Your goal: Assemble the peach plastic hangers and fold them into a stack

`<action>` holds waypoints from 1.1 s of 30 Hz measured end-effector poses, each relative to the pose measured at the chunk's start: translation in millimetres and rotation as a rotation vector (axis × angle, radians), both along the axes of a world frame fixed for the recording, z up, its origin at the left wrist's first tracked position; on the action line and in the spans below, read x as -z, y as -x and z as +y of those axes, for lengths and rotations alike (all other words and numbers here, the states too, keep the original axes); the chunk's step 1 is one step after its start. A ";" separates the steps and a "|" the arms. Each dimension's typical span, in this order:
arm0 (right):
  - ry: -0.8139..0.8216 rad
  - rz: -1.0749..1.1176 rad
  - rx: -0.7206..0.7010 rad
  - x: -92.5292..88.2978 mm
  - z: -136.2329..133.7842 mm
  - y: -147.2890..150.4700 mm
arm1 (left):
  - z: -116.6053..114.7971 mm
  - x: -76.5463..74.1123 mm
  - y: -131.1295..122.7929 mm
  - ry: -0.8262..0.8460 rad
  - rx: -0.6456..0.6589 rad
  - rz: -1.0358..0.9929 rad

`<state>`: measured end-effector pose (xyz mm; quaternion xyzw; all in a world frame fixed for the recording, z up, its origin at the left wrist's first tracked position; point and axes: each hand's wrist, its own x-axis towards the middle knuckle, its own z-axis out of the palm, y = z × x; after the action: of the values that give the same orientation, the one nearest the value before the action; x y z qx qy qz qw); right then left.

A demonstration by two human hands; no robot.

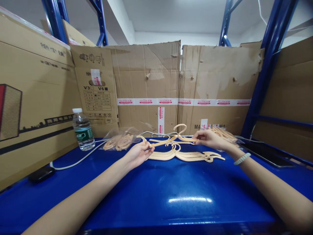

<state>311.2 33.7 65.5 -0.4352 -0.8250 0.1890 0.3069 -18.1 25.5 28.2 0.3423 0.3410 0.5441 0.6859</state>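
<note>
Both my hands grip one beige clothes hanger (165,142), raised above the blue table with its hook upward. My left hand (139,153) pinches its left end, and my right hand (207,137) pinches the right arm of it. Just below lies a row of matching hangers (188,156), their hooks together at the middle. Behind the held hanger, another hanger piece shows partly and is hard to separate from it. A clear plastic bag of beige hanger parts (119,141) lies left of my left hand. A second bag (223,133) sits behind my right hand, partly covered.
A water bottle (83,130) stands at the left on the blue table (146,199). Near it are a black object (41,174) and a white cable (73,167). A dark flat device (266,154) lies at the right. Cardboard sheets (146,85) wall the back, between blue rack posts (264,65).
</note>
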 end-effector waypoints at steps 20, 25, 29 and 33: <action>0.259 0.004 -0.124 -6.2 -20.0 13.6 | -4.1 8.0 -5.0 -0.126 -0.223 0.099; 0.295 0.004 -0.126 -7.1 -23.4 16.9 | -5.4 7.6 -5.8 -0.148 -0.259 0.097; 0.292 -0.010 -0.148 -9.9 -26.9 20.7 | -6.3 7.7 -5.8 -0.159 -0.269 0.099; 0.335 0.001 -0.151 -10.8 -28.9 21.2 | -6.3 7.9 -5.4 -0.170 -0.271 0.097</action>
<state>290.0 4.8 76.4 -0.4168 -0.8122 0.3466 0.2155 -12.6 19.2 20.3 0.3757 0.3695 0.6413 0.5577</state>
